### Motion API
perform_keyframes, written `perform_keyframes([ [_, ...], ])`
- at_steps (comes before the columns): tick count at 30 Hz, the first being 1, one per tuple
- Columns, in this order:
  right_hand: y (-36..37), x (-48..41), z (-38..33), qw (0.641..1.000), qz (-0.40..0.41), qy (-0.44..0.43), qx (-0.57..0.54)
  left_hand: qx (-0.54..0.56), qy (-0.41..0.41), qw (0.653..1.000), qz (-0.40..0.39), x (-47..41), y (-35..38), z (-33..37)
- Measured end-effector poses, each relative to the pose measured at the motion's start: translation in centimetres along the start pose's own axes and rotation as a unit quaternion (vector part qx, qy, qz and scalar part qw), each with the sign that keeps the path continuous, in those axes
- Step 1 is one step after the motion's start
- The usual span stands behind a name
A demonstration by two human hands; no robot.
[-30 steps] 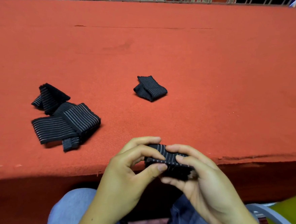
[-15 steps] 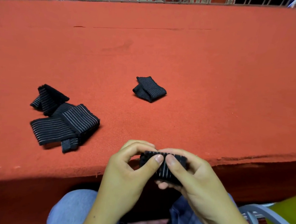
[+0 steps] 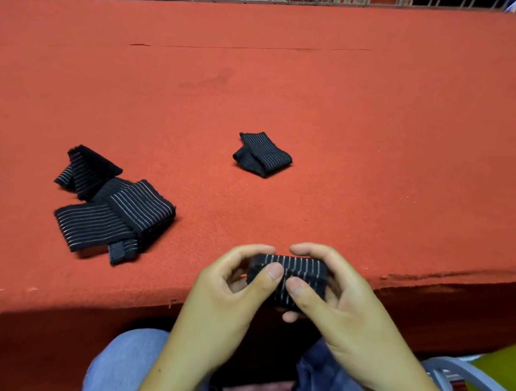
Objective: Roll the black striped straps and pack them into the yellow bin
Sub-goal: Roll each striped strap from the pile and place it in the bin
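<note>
Now L hand [image 3: 221, 302] & R hand [image 3: 346, 311] pinch rolled strap [image 3: 299, 267] — thumbs in front.

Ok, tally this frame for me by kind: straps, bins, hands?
Rolled strap, held: 1
Folded strap, lying alone: 1
Heap of straps: 1, number inside unclear
Yellow bin, corner only: 1
Hands, left hand and right hand: 2
Total: 6

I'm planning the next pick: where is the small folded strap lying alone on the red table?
In the head view the lone folded strap lies centrally on the red table, right of the loose strap pile and apart from it.
</note>
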State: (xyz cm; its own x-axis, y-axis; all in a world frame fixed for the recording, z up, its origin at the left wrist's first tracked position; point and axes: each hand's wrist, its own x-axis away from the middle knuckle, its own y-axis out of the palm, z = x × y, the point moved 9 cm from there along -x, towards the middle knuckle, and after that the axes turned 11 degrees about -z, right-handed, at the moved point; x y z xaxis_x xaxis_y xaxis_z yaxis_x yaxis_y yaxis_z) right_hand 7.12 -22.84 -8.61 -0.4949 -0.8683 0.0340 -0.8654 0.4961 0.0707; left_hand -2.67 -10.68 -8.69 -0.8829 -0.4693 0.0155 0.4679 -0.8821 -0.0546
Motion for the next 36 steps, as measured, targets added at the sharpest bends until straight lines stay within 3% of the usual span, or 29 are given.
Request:
perform_keyframes([
  [5,-0.4,0.2,-0.4,1.0,-0.025,-0.003,0.013,0.014,-0.034,0.997,-0.07,0.1,0.6,-0.7],
  [13,-1.0,0.5,-0.1,1.0,0.003,-0.014,-0.012,0.001,0.023,1.0,-0.008,0.1,0.0,0.3],
  [19,-1.4,0.7,-0.6,0.999,0.005,-0.028,-0.015,0.003,0.021,0.999,-0.032,-0.1,0.5,0.1],
  [25,-0.9,0.8,-0.1,0.998,0.029,-0.03,0.046,-0.129,0.032,0.991,0.011,-0.8,2.3,0.3],
  [28,-1.2,0.8,0.0,0.994,0.061,-0.026,0.086,-0.126,0.027,0.991,0.029,-1.0,3.8,0.6],
  [33,-1.7,0.9,0.4,0.997,0.073,-0.033,0.022,-0.069,0.047,0.996,0.034,-1.6,5.0,0.9],
  [36,-1.8,1.3,0.2,0.998,0.067,-0.011,-0.004,-0.1,0.089,0.99,0.032,-1.6,4.7,2.4],
])
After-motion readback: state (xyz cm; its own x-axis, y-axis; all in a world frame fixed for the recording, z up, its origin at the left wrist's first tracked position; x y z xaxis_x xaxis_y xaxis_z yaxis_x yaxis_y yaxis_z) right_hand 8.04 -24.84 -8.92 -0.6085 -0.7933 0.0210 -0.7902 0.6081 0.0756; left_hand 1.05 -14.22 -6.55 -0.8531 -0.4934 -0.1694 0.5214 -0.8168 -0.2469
